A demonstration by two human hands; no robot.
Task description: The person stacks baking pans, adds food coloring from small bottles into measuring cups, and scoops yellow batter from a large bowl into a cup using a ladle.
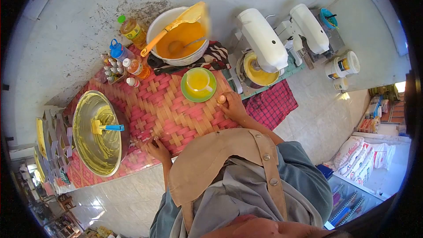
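My right hand is closed round a small round pale-orange object, over the woven pink mat. My left hand is at the mat's front edge, its fingers drawn together around something too small to make out. Between and beyond the hands, a green saucer bears a clear cup of yellow liquid. Behind it stands a white pot of orange mixture, with an orange-handled spatula across its rim. Left of my left hand, a steel bowl smeared with yellow batter contains a blue-handled brush or spatula.
Two white stand mixers stand at the back right, the nearer over a bowl of yellow batter. Bottles and small vials line the back left. Stacked metal tins stand at the far left.
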